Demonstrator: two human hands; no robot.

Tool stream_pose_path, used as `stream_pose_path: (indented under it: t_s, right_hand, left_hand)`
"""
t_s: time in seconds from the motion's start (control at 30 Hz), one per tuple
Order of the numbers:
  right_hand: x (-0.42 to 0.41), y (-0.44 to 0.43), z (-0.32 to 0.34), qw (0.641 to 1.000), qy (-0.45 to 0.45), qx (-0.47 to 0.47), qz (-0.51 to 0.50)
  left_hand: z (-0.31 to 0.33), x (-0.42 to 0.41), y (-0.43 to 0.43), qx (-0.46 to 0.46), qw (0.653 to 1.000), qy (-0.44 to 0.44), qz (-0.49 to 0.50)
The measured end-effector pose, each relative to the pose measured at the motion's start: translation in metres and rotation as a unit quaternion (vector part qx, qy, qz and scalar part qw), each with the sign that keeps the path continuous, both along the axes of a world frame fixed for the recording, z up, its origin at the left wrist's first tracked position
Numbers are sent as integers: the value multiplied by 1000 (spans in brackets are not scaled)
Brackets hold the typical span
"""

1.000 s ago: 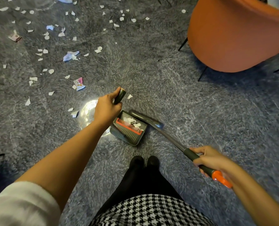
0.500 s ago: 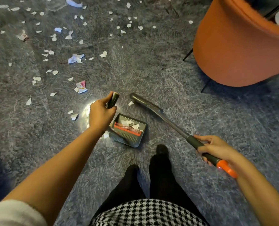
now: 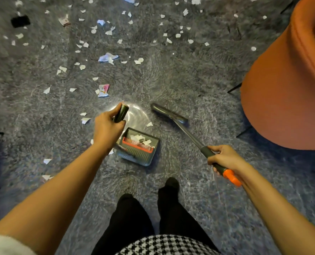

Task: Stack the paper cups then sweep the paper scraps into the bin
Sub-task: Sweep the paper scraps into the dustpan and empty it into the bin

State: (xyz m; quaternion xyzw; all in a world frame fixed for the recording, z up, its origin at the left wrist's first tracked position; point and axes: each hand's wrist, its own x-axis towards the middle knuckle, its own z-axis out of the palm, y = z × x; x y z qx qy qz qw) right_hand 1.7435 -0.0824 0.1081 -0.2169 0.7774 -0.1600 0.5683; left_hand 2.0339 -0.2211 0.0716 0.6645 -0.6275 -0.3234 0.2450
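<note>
Below both hands, black-clad legs (image 3: 169, 214) are seen standing on the grey carpet (image 3: 199, 80). The left hand (image 3: 107, 129) is curled round the dark upright handle (image 3: 121, 113) of the dustpan (image 3: 134, 159), which is set on the carpet just right of that hand, and white scraps (image 3: 139, 138) are gathered inside it behind an orange comb (image 3: 137, 145). The right hand (image 3: 224, 159) is wrapped round the grip of the broom (image 3: 189, 137), whose shaft is slanted up and left to the broom head (image 3: 168, 115), laid just beyond the pan. One scrap (image 3: 149, 124) is left between pan and broom head. Beyond the left hand, paper scraps (image 3: 108, 57) are scattered thickly across the carpet to the far edge. Beyond the right hand, a bare strip of carpet is bounded by an orange chair (image 3: 282, 89).
</note>
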Motion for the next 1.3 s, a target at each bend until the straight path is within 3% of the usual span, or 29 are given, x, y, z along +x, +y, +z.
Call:
stream_pose_path:
  t_s: [0.2,0.4,0.8,1.1,1.3]
  right_hand:
    - [-14,-16,-21,997,-8,23,67]
    - [-10,-19,-28,992,-48,52,106]
    - [7,8,16,980,-31,88,176]
    - [5,20,55,990,-41,70,114]
    - [18,12,39,991,-15,54,119]
  left_hand:
    - [0,1,-6,8,998,-60,17]
    - [1,5,-14,18,998,-54,10]
    - [2,14,-16,21,998,-57,-3]
    - [4,15,-15,16,998,-65,-10]
    - [3,16,-16,16,997,-68,-12]
